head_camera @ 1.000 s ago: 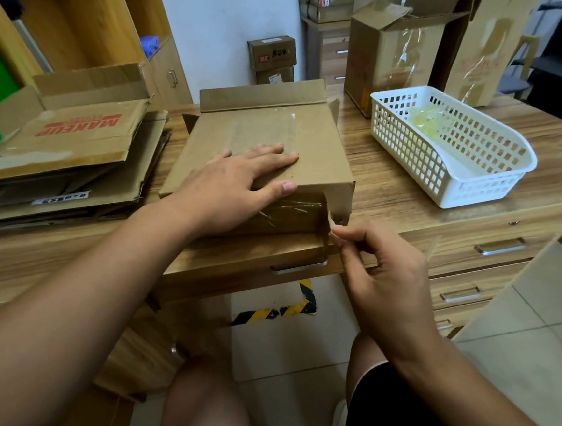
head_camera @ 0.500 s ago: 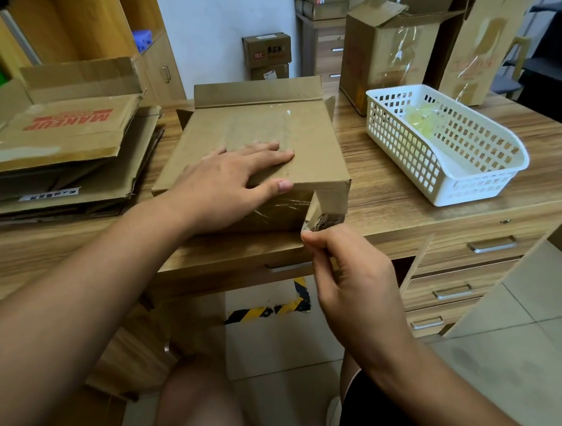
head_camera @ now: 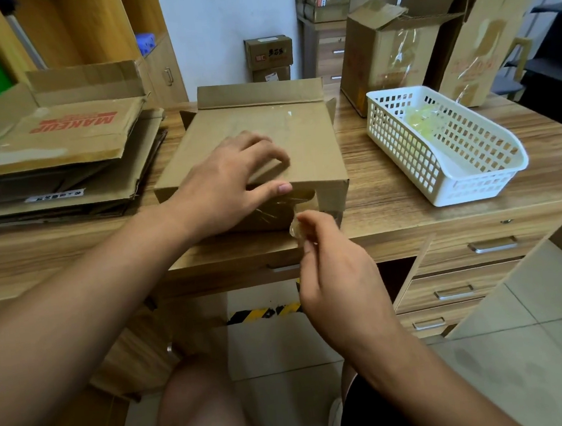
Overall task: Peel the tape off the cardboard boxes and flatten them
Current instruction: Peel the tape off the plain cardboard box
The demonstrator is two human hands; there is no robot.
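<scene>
Since the earlier frame the right hand [head_camera: 335,269] has drawn the freed end of the tape [head_camera: 294,229] leftward across the near face of the cardboard box [head_camera: 266,136], and the left hand [head_camera: 229,183] has arched its once-flat fingers. The right grip pinches the clear strip between thumb and fingertips, just in front of that face. The left grip closes on nothing: bent fingertips press the box top, thumb along its front edge. The box sits at the near edge of the surface [head_camera: 390,196], between a stack of flattened boxes [head_camera: 64,157] and a white basket [head_camera: 444,151]. Peeling cleanly probably calls for a low, steady pull along the seam, a pinch kept close to the peel line so the film doesn't tear, and firm left-hand weight against sliding.
</scene>
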